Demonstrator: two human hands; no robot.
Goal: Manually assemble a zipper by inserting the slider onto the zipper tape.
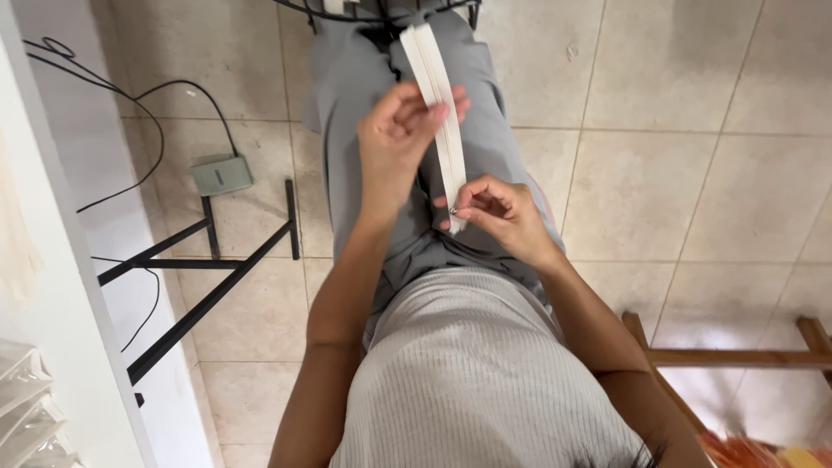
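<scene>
Closest to me is my ribbed light top (472, 373), and below it my grey trousers (364, 95) stretch away over the tiled floor (693, 130). My right hand (503, 217) is just above my lap. Its fingers (464, 212) are pressed together and pinch the near end of a white zipper strip (438, 95), where a small metal slider (453, 211) shows. A little farther out, my left hand (399, 139) holds the same strip higher up; its fingers (433, 111) are curled around the strip's edge and pinch it against the thumb. The strip runs straight between my 2 hands and continues beyond the left one toward a dark wire rack (381, 10) at the top edge. On my left side a black metal frame (208, 260) stands on the floor beside a white wall (78, 260), and farther along lies a small grey box (222, 173) with black cables (147, 113). On my right a wooden frame (737, 355) is near.
</scene>
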